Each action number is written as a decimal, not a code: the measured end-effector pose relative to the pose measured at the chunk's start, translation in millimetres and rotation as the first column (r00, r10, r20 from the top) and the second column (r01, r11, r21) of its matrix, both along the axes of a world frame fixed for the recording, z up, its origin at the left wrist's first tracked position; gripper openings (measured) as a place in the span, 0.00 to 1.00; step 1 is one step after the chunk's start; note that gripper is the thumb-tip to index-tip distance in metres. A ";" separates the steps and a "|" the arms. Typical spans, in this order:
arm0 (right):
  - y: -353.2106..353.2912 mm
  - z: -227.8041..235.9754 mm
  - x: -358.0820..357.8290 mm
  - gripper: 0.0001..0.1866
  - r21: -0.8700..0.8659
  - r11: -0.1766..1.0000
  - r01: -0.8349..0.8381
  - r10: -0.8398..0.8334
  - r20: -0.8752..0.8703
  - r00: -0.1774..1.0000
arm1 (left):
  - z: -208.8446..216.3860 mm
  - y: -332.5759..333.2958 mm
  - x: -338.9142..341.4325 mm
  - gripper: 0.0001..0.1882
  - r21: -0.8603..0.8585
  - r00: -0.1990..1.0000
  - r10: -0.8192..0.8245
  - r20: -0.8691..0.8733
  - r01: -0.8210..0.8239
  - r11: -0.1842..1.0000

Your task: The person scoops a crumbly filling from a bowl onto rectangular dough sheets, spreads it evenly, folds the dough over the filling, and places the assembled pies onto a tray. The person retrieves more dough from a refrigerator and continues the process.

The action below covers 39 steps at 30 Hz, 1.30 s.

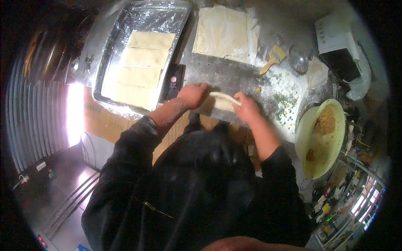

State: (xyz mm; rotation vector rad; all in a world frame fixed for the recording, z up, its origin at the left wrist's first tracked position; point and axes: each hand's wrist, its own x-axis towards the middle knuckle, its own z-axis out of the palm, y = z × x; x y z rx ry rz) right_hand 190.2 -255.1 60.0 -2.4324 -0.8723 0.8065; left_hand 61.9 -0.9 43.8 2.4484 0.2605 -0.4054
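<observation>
Between my two hands, at the front edge of the work table, is a pale sheet of dough (pixel 222 103), its far edge raised in a rounded fold. My left hand (pixel 194 96) is closed on its left end. At the other end, my right hand (pixel 247 107) pinches the dough with bent fingers. To the left stands a metal tray (pixel 99 83) lined with clear plastic film, where several flat rectangular dough pieces (pixel 144 57) lie in an overlapping row. A floury stack of dough sheets (pixel 222 32) rests farther back.
A wooden-handled brush (pixel 273 60) lies near a round metal dish (pixel 298 59) and scattered flour (pixel 289 90) with green bits. A pale green basin (pixel 307 125) of brownish filling stands at the right. Beyond it is a white scale-like device (pixel 335 33). A dark box (pixel 175 79) sits beside the tray.
</observation>
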 end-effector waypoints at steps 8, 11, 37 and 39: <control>-25.5 47.4 -12.8 0.16 0.155 0.987 0.045 -0.014 -0.194 0.981 | 43.2 23.2 -23.3 0.16 -0.433 1.000 0.018 -0.006 -0.019 0.901; -46.4 74.3 -18.0 0.21 0.340 0.889 0.307 -0.121 -0.473 0.872 | 77.2 40.5 -38.6 0.18 -0.859 0.981 0.162 -0.111 -0.176 0.480; -101.9 54.9 -106.5 0.18 0.218 0.659 0.720 -0.349 -0.759 0.549 | 74.2 -52.6 -86.1 0.13 -0.934 0.933 0.209 -0.294 -0.327 0.147; -107.6 54.9 -105.3 0.17 0.232 0.663 0.712 -0.341 -0.753 0.563 | 78.9 -61.4 -83.2 0.13 -0.931 0.924 0.255 -0.284 -0.330 0.159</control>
